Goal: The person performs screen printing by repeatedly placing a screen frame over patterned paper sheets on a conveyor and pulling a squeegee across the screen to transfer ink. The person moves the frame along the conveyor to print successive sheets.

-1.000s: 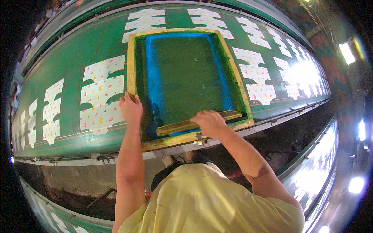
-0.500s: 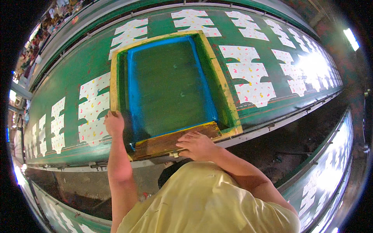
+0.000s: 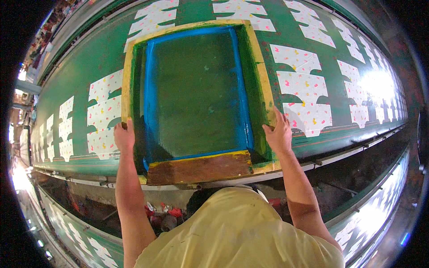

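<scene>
A screen printing frame (image 3: 262, 80) with wooden rails lies on the green table, its dark green mesh (image 3: 196, 94) bordered by blue streaks along the sides. My left hand (image 3: 125, 134) grips the left rail, fingers curled over the wood. On the opposite rail my right hand (image 3: 279, 134) has closed, thumb on the inner side and fingers on the outer. A brown wooden squeegee (image 3: 201, 169) with a yellow upper edge rests inside the near end of the frame, touched by neither hand. What lies beneath the mesh is hidden.
White cut fabric pieces (image 3: 301, 85) with small coloured prints lie in rows on the long green table (image 3: 71, 85). A pale rail (image 3: 308, 163) runs along its near edge. Another table (image 3: 375, 210) with white pieces stands behind me at right. Red scraps (image 3: 172, 211) lie below.
My right hand has left the squeegee and moved up and right onto the frame's right rail. My left hand stays on the left rail. The view has shifted somewhat.
</scene>
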Motion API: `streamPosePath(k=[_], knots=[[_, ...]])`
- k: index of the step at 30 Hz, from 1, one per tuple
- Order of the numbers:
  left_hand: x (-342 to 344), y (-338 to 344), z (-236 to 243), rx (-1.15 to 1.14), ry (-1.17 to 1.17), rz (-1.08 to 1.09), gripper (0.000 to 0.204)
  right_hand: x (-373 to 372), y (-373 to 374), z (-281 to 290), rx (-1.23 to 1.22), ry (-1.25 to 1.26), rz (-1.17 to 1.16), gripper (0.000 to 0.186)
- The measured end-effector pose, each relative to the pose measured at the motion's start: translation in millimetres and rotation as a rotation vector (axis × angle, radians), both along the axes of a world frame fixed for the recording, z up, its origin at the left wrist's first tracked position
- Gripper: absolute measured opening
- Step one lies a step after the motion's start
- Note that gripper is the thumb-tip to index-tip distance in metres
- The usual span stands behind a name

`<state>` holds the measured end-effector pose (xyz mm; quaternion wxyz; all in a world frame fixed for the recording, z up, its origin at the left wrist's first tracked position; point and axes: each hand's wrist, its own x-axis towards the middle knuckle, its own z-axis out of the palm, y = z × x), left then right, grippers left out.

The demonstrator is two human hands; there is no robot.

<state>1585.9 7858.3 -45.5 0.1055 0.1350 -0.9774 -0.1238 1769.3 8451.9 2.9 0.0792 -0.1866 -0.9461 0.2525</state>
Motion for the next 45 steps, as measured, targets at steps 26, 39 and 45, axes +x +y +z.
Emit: streamPosePath(k=[26,39,45], knots=[[-11,58,9,0.661,0.099,-0.057,0.032,-32,101,57,0.018,0.091,-0.131,0.066],[65,362,-14,0.521,0.033,-0.089,0.046,28,407,5,-0.059,0.079,-0.294,0.075],[90,458,-2,0.526,0.04,-0.09,0.048,53,485,0,-0.098,0.032,-0.319,0.08]])
